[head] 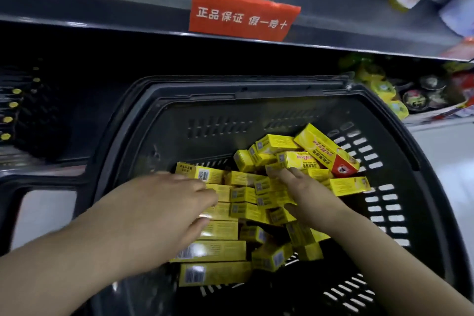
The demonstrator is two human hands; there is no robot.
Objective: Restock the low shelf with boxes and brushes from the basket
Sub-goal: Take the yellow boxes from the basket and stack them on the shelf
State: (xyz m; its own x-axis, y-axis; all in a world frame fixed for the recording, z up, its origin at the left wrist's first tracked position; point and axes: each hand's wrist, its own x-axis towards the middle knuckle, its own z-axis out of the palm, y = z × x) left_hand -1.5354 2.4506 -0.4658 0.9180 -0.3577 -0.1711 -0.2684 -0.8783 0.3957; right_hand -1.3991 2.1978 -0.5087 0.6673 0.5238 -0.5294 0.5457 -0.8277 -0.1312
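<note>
A black plastic basket (295, 100) fills the middle of the head view and holds several small yellow boxes (243, 195) in a loose heap. A longer yellow and red box (325, 150) lies tilted on top at the right. My left hand (164, 202) reaches into the heap from the left, its fingers curling round yellow boxes. My right hand (305, 192) lies on the heap from the right, fingers and thumb closing round a few boxes. No brushes are visible. The low shelf (84, 90) behind the basket is dark.
An upper shelf edge (128, 20) carries a red label (243, 15) with white characters; bottles stand above it. Black items with yellow dots (15, 105) sit at the far left of the low shelf. Yellow packets and round tins (400, 95) are at the right.
</note>
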